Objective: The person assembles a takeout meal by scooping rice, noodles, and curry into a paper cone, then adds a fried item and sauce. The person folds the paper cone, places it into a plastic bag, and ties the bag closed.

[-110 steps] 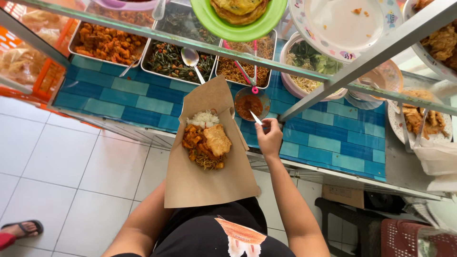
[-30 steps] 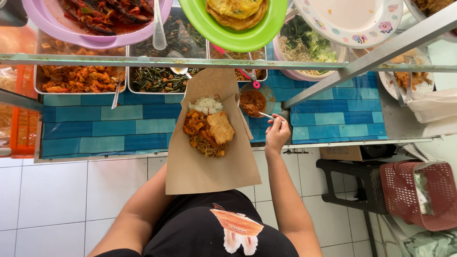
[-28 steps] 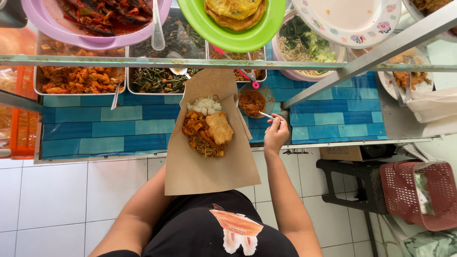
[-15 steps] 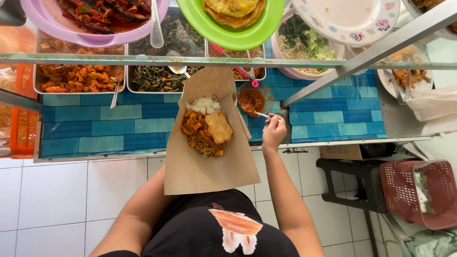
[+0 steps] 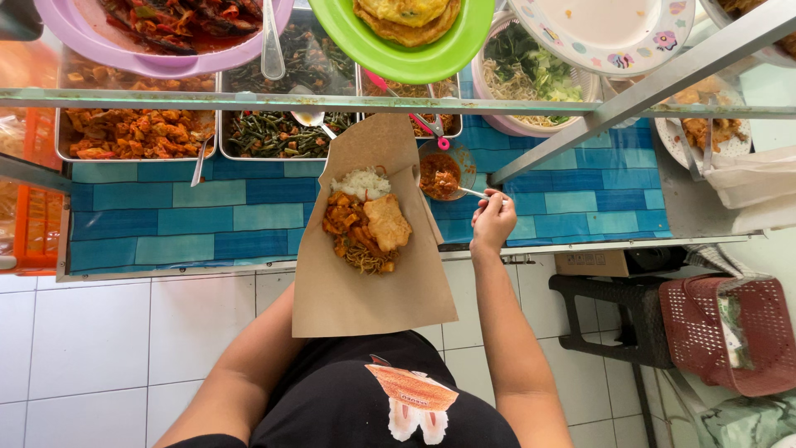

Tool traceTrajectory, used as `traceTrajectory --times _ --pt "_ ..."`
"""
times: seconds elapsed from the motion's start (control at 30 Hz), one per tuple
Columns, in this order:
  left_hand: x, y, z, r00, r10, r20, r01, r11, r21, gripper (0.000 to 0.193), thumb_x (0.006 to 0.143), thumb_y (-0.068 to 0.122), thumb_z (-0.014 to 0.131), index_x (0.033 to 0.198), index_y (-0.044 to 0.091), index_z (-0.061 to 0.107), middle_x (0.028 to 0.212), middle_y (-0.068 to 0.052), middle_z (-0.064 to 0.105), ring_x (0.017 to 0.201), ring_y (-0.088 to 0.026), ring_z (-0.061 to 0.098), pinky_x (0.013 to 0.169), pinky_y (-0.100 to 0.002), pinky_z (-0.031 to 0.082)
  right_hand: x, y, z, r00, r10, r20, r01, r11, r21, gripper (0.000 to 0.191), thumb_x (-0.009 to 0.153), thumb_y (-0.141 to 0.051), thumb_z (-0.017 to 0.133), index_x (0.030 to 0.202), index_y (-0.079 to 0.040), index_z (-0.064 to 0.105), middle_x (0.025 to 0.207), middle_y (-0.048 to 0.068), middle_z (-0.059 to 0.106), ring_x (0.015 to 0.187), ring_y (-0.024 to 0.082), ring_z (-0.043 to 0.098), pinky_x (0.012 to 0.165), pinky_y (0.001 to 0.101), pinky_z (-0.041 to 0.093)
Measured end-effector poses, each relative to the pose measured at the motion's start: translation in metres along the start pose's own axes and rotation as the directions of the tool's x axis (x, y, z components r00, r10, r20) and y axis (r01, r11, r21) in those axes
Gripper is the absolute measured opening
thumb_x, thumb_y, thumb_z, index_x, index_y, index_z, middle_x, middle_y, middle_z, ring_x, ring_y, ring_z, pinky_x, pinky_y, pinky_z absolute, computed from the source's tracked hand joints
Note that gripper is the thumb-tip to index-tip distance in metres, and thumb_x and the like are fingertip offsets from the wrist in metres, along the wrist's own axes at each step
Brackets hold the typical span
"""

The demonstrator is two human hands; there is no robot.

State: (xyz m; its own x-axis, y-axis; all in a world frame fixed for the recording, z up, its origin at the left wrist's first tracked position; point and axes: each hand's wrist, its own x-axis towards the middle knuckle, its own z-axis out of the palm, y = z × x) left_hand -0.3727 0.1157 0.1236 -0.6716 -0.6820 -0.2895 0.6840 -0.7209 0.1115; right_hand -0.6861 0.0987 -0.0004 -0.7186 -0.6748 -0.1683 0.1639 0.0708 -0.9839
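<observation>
A brown paper sheet [image 5: 365, 282] is held up in front of me, over the counter's edge. On it lie white rice [image 5: 362, 182], a golden fried piece [image 5: 386, 222] and orange saucy chunks over noodles [image 5: 358, 249]. My left forearm [image 5: 249, 365] runs under the paper; the hand itself is hidden beneath it, carrying it. My right hand [image 5: 492, 220] pinches a thin metal spoon [image 5: 466, 192]. The spoon's tip rests in a small bowl of red sauce [image 5: 439, 172] just right of the paper.
Behind the blue tiled counter [image 5: 166, 224] stand metal trays of orange-red food [image 5: 133, 133] and green vegetables [image 5: 278, 133]. A glass shelf carries a purple bowl [image 5: 166, 50], a green plate [image 5: 414, 54] and a floral plate [image 5: 605, 41]. A red basket [image 5: 730, 332] sits at right by a black stool [image 5: 613, 315].
Over the last second my right hand has kept the spoon at the sauce bowl, shifting only slightly. The paper with food stays in place.
</observation>
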Motion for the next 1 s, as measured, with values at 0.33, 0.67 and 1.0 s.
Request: traceTrajectory --times 0.33,0.67,1.0 --pt "0.001 -0.005 -0.001 1.000 0.008 0.011 -0.008 1.000 -0.005 0.073 0.102 0.064 0.047 0.151 0.010 0.046 0.145 -0.017 0.054 0.127 -0.034 0.059 0.107 -0.051 0.050 -0.002 -0.002 -0.007 0.998 -0.067 -0.016 0.066 0.997 -0.030 0.023 0.106 -0.017 0.048 0.106 0.001 0.062 0.076 0.005 0.061 0.046 0.007 0.047 0.038 0.0237 0.035" --pt "-0.011 -0.012 -0.010 0.996 0.087 -0.002 -0.087 0.996 -0.007 0.074 0.102 0.065 0.047 0.152 0.010 0.045 0.146 -0.017 0.054 0.128 -0.034 0.058 0.108 -0.052 0.049 -0.014 0.013 0.007 0.985 -0.115 0.130 0.142 0.965 -0.218 0.024 0.104 -0.016 0.055 0.115 0.000 0.070 0.086 0.007 0.072 0.051 0.006 0.052 0.046 0.0220 0.041" --pt "-0.014 -0.030 -0.012 0.992 0.128 0.002 -0.128 0.992 -0.020 0.075 0.102 0.065 0.047 0.154 0.010 0.045 0.147 -0.017 0.053 0.129 -0.034 0.057 0.109 -0.052 0.049 -0.006 0.016 -0.001 0.982 0.042 0.184 -0.028 0.997 -0.077 0.023 0.107 -0.017 0.052 0.108 -0.001 0.067 0.081 0.007 0.067 0.049 0.008 0.051 0.042 0.0238 0.040"
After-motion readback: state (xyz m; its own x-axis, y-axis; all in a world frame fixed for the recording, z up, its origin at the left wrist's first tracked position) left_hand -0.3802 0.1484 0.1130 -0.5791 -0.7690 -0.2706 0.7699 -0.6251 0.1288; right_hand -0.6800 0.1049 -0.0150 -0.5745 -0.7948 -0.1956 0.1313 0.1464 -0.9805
